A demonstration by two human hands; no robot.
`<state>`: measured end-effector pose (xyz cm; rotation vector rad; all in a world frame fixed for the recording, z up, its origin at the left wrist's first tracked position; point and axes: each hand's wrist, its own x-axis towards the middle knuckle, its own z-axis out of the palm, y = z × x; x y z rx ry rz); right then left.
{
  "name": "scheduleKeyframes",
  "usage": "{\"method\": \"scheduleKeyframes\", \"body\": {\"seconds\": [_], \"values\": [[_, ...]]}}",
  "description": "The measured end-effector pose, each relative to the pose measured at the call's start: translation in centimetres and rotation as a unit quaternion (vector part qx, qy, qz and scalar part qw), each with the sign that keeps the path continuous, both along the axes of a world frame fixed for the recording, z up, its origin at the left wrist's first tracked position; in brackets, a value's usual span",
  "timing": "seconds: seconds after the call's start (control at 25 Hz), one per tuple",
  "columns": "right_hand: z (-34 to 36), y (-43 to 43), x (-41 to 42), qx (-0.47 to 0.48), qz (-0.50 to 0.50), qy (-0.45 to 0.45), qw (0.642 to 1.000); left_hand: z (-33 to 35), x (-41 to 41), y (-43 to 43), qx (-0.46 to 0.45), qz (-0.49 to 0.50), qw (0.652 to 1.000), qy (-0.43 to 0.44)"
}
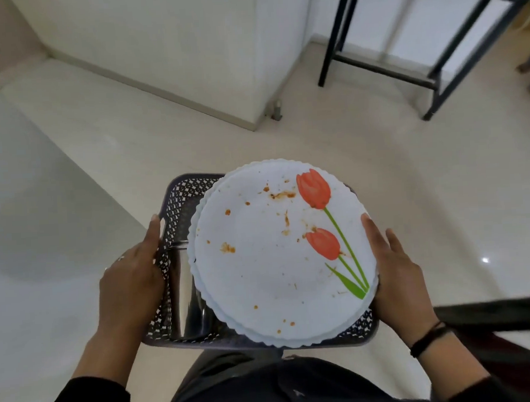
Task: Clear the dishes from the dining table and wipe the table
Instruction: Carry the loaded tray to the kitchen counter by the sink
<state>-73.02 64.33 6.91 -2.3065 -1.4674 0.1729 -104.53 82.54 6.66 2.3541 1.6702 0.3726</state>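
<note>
I carry a dark perforated plastic basket (180, 193) in front of my body, above the floor. A stack of white scalloped plates (273, 268) lies on top of it; the top plate has red tulips printed on it and orange food stains. A shiny steel tumbler (182, 291) lies in the basket's left side, partly under the plates. My left hand (133, 281) grips the basket's left rim. My right hand (396, 274) holds the right side, its fingers against the plates' edge, and the basket rim under it is hidden.
Pale tiled floor (410, 178) spreads ahead. A white cabinet or wall corner (251, 78) stands in front, with a black metal table frame (435, 81) to its right. A light counter surface (28, 213) runs along the left. A dark edge (494, 315) crosses at lower right.
</note>
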Motion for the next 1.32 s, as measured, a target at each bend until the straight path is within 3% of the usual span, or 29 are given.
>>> {"method": "scheduleKeyframes", "body": {"seconds": [0.44,0.72,0.96,1.32], "values": [[1.9,38.8,8.7,0.041,0.159,0.010,0.986,1.1,5.1,28.9,0.018,0.147,0.989,-0.020],[2.8,67.1,8.0,0.064,0.348,-0.044,0.934,0.4,4.3,44.6,0.033,0.303,0.952,-0.038],[3.8,89.4,-0.3,0.017,0.504,-0.025,0.863,0.8,-0.2,54.7,0.039,0.460,0.887,-0.026],[1.4,112.6,-26.0,0.042,0.692,0.010,0.720,0.0,-15.5,65.6,0.023,0.656,0.754,-0.021]]}}
